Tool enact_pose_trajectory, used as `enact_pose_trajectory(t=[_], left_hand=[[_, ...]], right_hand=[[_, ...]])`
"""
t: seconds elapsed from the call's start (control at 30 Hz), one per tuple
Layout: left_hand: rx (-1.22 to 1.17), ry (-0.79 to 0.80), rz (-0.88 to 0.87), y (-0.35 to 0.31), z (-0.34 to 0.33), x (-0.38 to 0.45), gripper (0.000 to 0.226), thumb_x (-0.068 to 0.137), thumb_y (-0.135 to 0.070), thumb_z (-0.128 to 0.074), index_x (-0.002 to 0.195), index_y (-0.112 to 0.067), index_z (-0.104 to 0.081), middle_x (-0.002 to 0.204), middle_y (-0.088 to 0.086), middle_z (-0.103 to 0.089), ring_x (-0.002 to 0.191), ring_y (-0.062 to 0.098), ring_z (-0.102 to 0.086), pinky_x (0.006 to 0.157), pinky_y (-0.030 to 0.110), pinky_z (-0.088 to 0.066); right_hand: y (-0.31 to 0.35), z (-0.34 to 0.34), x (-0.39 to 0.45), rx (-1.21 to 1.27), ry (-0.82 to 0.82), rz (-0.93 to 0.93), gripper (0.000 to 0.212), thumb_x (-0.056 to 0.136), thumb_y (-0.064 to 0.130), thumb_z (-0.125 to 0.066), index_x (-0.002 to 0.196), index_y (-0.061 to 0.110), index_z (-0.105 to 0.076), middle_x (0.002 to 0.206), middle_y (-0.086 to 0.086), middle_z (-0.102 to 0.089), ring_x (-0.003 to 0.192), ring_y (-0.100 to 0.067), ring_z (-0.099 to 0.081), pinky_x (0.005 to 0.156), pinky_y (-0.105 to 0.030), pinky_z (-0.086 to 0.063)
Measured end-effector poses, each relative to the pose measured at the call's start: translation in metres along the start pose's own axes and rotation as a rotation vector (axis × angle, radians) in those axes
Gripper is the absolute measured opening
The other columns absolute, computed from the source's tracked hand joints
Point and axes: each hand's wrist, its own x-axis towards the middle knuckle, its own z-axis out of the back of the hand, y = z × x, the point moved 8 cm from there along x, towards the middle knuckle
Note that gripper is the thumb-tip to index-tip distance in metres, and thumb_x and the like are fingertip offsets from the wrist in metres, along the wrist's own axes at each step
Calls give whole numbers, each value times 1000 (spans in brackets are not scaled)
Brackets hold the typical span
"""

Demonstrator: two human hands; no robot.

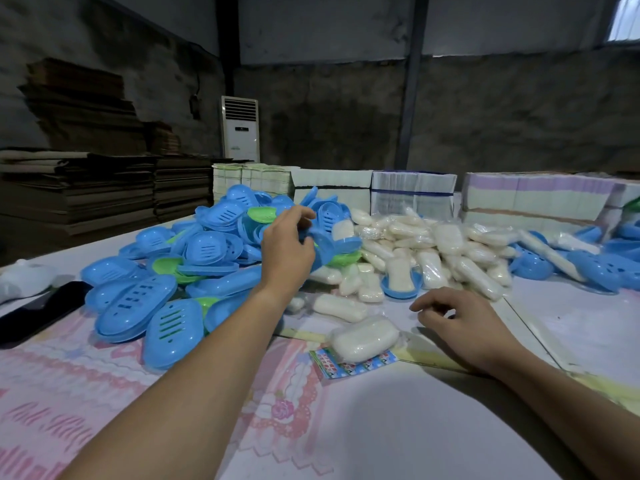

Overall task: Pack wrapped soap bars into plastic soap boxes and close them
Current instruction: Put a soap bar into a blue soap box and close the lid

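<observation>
Blue plastic soap boxes (173, 271) are heaped toward the counter's (398, 438) left edge, where the left hand (285, 247) grips one blue box (329, 242). Right hand (464, 323) hovers loosely curled, holding nothing, beside a wrapped soap bar (363, 339); more bars (433, 251) are piled near the far edge.

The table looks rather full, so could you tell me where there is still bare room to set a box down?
Bare table lies near you between the forearms, below the wrapped soap on its leaflet. More lies right of the right hand. It is crowded behind: box pile left, where the left hand reaches, soap heap centre.
</observation>
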Motion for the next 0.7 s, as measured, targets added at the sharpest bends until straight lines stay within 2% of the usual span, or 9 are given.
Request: enact_pose_trajectory(t=[0.1,0.17,0.23,0.33,0.4,0.47,0.53,0.6,0.7], left_hand=[[-1,-13,-5,-7,-1,-2,17,89,-8,-68,100,-21,-67,92,-7,-66,87,14,-62,77,35,-54],[2,-11,-12,-14,-4,-5,6,93,-19,-64,94,-25,-65,87,-9,-65,79,15,-61,70,35,-52],[-57,28,65,-14,-12,-9,7,95,-25,-59,89,-27,-59,77,-9,-61,70,14,-58,63,33,-47],[-404,97,464,3,-33,-19,9,97,-19,-54,89,-22,-54,82,-4,-58,73,18,-54,65,32,-46],[-745,146,797,11,-53,-34,4,98,-15,-51,97,-14,-55,88,7,-59,78,25,-59,72,41,-54],[-1049,200,1008,9,-68,-46,12,99,-15,-52,104,-8,-61,93,13,-65,80,31,-65,76,48,-57],[-1287,250,1134,5,-77,-53,28,100,-25,-54,117,-6,-66,115,17,-68,104,34,-66,91,53,-53],[-1411,311,1194,-1,-80,-58,39,100,-35,-54,122,-5,-66,128,22,-64,123,38,-58,100,60,-46],[-1460,280,1246,-4,-84,-62,46,99,-47,-55,102,-3,-69,116,25,-66,110,43,-61,84,67,-49]], right_hand=[[1,0,1,-18,1,6,22,82,19,-66,77,40,-71,76,11,-70,78,0,-59,75,-25,-48],[1,0,1,-24,6,12,22,82,20,-65,78,41,-70,76,11,-70,78,-1,-59,75,-26,-48],[3,0,1,-36,10,32,23,83,20,-65,80,43,-68,76,13,-68,79,-1,-59,75,-26,-47],[15,-4,-1,-40,52,110,28,84,22,-65,89,49,-63,86,20,-64,89,-1,-56,79,-24,-44],[30,-17,-8,-76,169,194,35,84,30,-67,107,54,-57,105,30,-57,106,6,-46,89,-15,-37],[41,-36,-16,-134,324,280,52,82,40,-67,130,50,-50,122,31,-46,119,5,-34,99,-7,-25],[48,-52,-21,-236,437,346,65,82,43,-62,143,45,-39,135,24,-43,127,-4,-27,108,-16,-22],[51,-54,-21,-333,436,360,66,85,41,-60,146,43,-36,142,18,-43,129,-11,-28,111,-31,-27],[51,-46,-17,-394,387,359,57,84,44,-63,138,41,-44,130,13,-50,120,-14,-35,106,-34,-34]])
